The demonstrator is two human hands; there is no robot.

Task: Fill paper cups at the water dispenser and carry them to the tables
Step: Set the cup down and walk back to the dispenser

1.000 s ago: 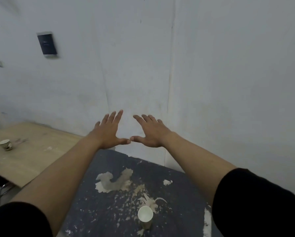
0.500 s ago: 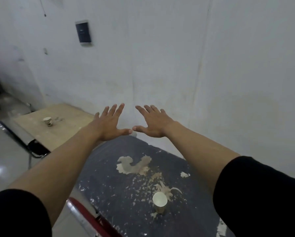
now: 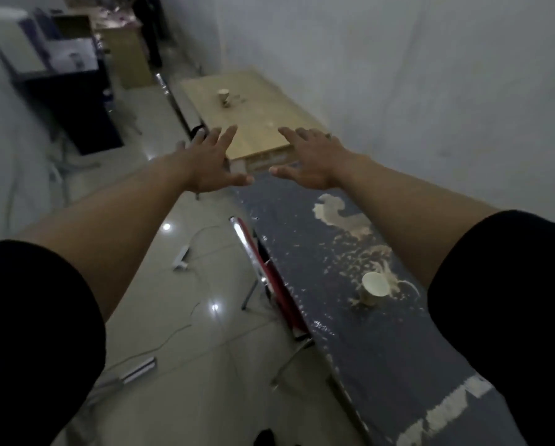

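Both hands are empty: the left hand (image 3: 212, 167) and right hand (image 3: 313, 164) reach forward with fingers straight, palms down, holding nothing. Their thumbs, almost touching a moment ago, are now apart, and the view has swung from the bare wall to look down the room. One cup (image 3: 374, 288) stands on the dark table (image 3: 382, 365) below the right arm, where it was before; a far cup (image 3: 224, 96) stands on the wood table (image 3: 269, 130) beyond the hands. Both look delivered, so the turn probably heads back for another fill. A blurred white unit (image 3: 9, 37) at far left may be the dispenser. A red chair (image 3: 276, 284) juts beside the dark table, and a cable (image 3: 191, 321) trails across the floor between.
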